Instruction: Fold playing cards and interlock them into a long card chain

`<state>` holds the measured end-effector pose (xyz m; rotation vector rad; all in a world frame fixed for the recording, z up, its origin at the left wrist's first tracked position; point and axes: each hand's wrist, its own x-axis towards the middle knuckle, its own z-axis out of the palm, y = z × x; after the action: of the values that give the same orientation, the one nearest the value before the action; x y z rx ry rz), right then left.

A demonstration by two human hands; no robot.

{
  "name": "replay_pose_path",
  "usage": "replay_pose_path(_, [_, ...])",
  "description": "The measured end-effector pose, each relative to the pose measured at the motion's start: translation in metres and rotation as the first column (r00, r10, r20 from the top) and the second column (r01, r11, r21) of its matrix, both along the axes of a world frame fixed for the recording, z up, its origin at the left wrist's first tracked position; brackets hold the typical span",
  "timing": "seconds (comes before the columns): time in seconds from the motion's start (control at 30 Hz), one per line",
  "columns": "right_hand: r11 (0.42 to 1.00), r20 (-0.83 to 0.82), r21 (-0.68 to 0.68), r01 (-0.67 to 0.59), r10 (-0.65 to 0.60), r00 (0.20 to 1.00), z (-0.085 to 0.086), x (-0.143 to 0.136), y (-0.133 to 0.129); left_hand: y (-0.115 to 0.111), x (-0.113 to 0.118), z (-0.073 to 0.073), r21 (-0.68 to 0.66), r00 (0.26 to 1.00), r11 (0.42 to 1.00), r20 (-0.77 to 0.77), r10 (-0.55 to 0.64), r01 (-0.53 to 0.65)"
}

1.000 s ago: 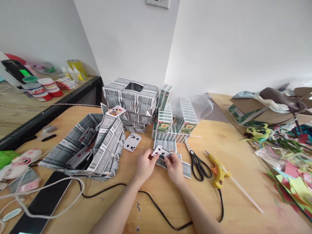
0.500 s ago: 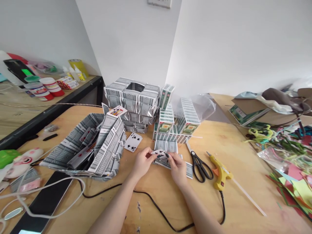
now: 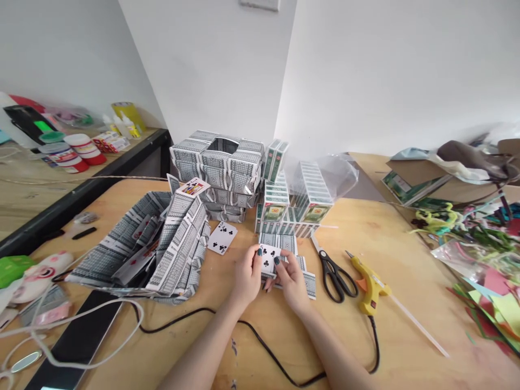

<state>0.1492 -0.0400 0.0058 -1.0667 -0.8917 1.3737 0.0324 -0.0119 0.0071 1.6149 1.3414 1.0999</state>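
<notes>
Between my two hands a playing card (image 3: 268,257) with black clubs faces up. My left hand (image 3: 247,273) grips its left edge, thumb on the face. At its right side my right hand (image 3: 291,276) pinches it, thumb on top and fingers below. Face-down patterned cards (image 3: 307,284) lie on the table just beyond and right of the hands. Another clubs card (image 3: 222,237) rests face up left of them. Further left stands an open box made of cards (image 3: 179,249) with loose cards inside; a jack (image 3: 194,187) sits on its rim.
Black-handled scissors (image 3: 335,276) and a yellow glue gun (image 3: 370,290) with its cable lie to the right. Behind are a card-covered box (image 3: 219,162) and stacked card packs (image 3: 312,195). A black cable (image 3: 195,312) crosses the table in front. Colourful scraps (image 3: 491,303) pile up far right.
The held card has tipped from nearly flat to showing its face toward me. My left hand has shifted slightly right and turned more upright.
</notes>
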Motion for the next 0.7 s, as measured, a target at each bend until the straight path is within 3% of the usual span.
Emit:
replay_pose_path(0.27, [0.987, -0.092, -0.038, -0.156, 0.152, 0.984, 0.0005, -0.0009, -0.0014, -0.0033, -0.0001, 0.0062, -0.107, 0.981, 0.994, 0.191, 0.005, 0.016])
replay_pose_path(0.5, [0.988, -0.079, -0.04, -0.15, 0.146, 0.986, 0.0022, -0.0048, -0.003, -0.0037, 0.0024, 0.0071, -0.211, 0.927, 0.977, 0.372, 0.054, 0.028])
replay_pose_path(0.7, [0.987, -0.04, -0.064, -0.145, 0.143, 0.989, 0.0025, -0.0037, -0.003, -0.0044, 0.0032, 0.0044, -0.236, 0.917, 0.97, 0.398, 0.037, 0.064])
